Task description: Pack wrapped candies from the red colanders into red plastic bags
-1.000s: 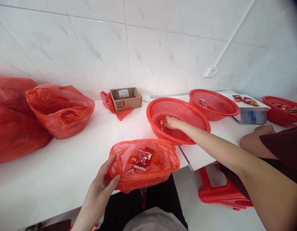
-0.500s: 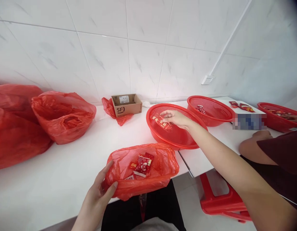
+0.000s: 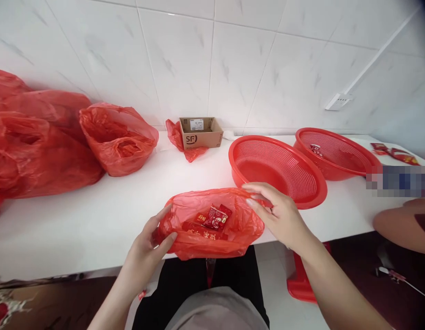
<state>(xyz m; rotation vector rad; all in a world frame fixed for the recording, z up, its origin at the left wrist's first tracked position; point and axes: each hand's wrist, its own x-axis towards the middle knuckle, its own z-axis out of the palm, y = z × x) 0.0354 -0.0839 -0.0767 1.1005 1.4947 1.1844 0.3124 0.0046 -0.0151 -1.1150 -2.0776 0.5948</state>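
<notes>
head view
backdrop: white marble-look tiled wall behind a long white worktop (image 3: 95, 220).
near edge, middle: small red plastic bag (image 3: 212, 224) lying open at the near edge of the worktop, red sachets (image 3: 212, 219) showing inside it.
left hand (image 3: 148, 243): fingers pinching the bag's left rim, thumb on top.
right hand (image 3: 279, 215): fingers curled at the bag's right rim, touching the plastic; whether it holds anything small i cannot tell.
right of the bag: empty red mesh basket (image 3: 277, 167), its rim just beside the right hand; a second red basket (image 3: 336, 153) behind it holds a few packets.
back edge: open cardboard box (image 3: 201, 133) against the wall.
left end: large stuffed red bags (image 3: 61, 142).
far right: another person's arm (image 3: 403, 222) at the near edge.
doing it well: i judge both rims should be kept pulled apart and level, so the mouth stays wide and the sachets don't slide off the near edge.
</notes>
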